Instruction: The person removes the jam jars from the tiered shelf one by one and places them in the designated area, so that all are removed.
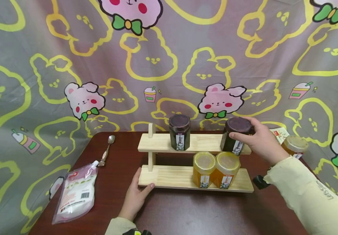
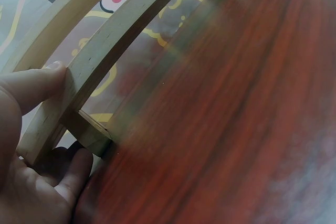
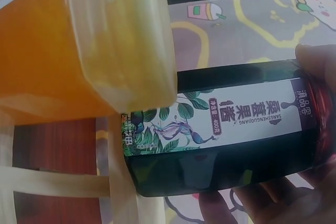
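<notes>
Jam jar point(image 1: 229, 143), partly behind right fingers point(image 1: 241, 137)

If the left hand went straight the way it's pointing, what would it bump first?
The shelf, most likely: the left hand is holding its lower left end. What comes past that is hard to tell.

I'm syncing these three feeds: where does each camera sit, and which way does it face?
Head: worn on the head, facing forward and down at the wooden shelf; the left hand, right hand and pale sleeves show.
Left wrist: worn on that wrist, looking past the left hand at the shelf and table; its thumb and fingers show.
Right wrist: worn on that wrist, facing the dark jar; part of the right hand shows, gripping it.
Shared: head and right wrist both show that jar and an amber jar.
</notes>
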`<state>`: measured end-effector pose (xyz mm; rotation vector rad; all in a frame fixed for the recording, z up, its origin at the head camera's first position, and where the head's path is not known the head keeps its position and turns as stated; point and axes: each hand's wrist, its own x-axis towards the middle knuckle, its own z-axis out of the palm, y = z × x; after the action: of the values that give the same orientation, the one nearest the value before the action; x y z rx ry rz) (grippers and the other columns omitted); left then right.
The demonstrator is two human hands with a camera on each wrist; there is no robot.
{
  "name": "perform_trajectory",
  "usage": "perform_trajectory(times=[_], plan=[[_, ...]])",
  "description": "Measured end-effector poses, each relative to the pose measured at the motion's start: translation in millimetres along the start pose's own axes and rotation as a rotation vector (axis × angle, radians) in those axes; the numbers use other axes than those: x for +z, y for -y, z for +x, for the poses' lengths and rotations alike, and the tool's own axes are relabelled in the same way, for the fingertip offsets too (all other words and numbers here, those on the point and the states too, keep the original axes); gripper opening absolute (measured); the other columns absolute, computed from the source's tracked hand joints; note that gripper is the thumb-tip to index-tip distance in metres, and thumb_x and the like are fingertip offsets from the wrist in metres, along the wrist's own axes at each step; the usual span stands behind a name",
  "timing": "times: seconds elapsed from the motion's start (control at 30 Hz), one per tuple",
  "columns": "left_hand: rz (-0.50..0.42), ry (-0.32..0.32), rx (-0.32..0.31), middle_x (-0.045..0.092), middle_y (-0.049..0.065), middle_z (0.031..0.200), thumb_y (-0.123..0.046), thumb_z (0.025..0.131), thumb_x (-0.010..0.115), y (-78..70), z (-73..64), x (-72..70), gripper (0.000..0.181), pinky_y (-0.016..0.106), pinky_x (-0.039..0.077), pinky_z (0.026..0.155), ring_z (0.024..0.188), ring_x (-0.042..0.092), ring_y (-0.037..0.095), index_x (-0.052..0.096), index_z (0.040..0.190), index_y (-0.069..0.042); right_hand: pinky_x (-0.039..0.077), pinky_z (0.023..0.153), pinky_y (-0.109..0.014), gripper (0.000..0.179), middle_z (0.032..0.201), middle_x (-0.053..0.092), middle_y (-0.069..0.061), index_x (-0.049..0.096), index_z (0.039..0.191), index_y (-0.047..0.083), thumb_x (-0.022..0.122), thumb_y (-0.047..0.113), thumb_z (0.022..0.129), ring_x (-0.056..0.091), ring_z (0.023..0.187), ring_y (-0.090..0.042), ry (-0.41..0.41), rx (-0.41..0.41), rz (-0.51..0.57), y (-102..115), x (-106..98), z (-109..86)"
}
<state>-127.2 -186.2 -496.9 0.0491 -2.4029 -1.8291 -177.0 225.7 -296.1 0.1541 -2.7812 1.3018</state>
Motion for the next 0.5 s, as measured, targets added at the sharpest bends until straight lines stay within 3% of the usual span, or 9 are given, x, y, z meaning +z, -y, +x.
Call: perform_trajectory(times=[0.27,0.5], plan=[[0.008,0.0,-0.006,0.032,0.024,0.158,-0.017,0.087,0.08,-1.0,-0.1,-0.4,0.091,0.054,0.025,0.117,0.146,0.029,0.039,0.025,0.158,-0.002,0.052,0.067,-0.029,0.08,0.127,0.056,-0.022,0.039,0.149,0.008,0.075,0.046,0.089,0.056,0.092,-0.03,-0.021,-0.019,0.013,-7.9,-6.6,-4.6],[0.006,0.001,-0.015,0.031,0.024,0.159,-0.017,0.087,0.08,-1.8,-0.4,-0.3,0.091,0.054,0.024,0.118,0.147,0.027,0.038,0.024,0.158,-0.002,0.052,0.073,-0.023,0.08,0.134,0.054,-0.022,0.038,0.15,0.008,0.075,0.044,0.09,0.056,0.102,-0.027,-0.02,-0.02,0.023,-13.6,-12.0,-6.1]])
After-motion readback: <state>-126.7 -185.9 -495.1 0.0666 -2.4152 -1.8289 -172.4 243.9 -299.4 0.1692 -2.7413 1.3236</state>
